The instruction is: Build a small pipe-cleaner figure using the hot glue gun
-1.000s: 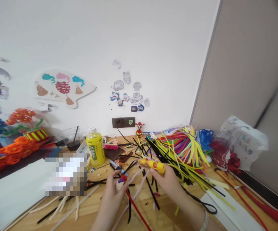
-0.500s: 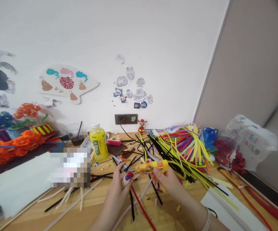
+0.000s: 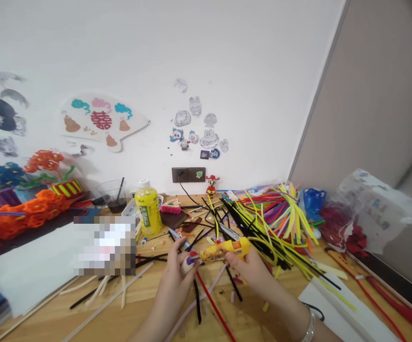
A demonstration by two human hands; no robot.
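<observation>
Glue gun (image 3: 227,249) nearer, maybe against fingers (image 3: 176,251)

1. Glue gun (image 3: 229,249): glossy yellow plastic.
2. Small figure (image 3: 187,263): matt; material unclear.
3. Table (image 3: 138,308): smooth, light wood.
4. Pipe cleaners (image 3: 277,213): fuzzy, matt.
5. Bottle (image 3: 148,213): shiny plastic.
6. Bag (image 3: 373,204): crinkled, glossy plastic film.
7. Bracelet (image 3: 311,327): polished metal.

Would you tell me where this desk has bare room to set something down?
Bare desk wood shows near the front edge, between the red pipe cleaner and the right forearm; the white sheet at left is bare. It is crowded around the pipe cleaner pile and yellow bottle.
</observation>
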